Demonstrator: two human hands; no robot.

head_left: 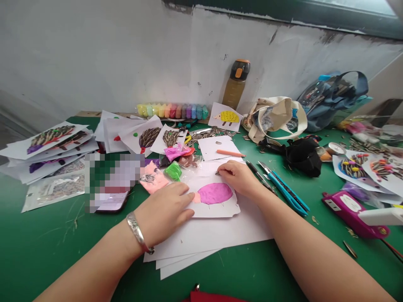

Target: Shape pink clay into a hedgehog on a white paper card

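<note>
My left hand, wearing a silver bracelet, lies with its fingers spread on the left edge of a white card. The card bears a flat purple clay oval with a peach clay patch at its left end and short drawn legs below. At the card's upper right, my right hand is closed in a pinch; the dark tip of what looks like a sunflower seed shows at its fingertips. Under the card is a stack of white paper.
Green clay and a peach clay packet lie behind my left hand. A phone is at left. A blue utility knife lies right of my right hand, near a magenta glue gun. Sunflower seeds are piled behind.
</note>
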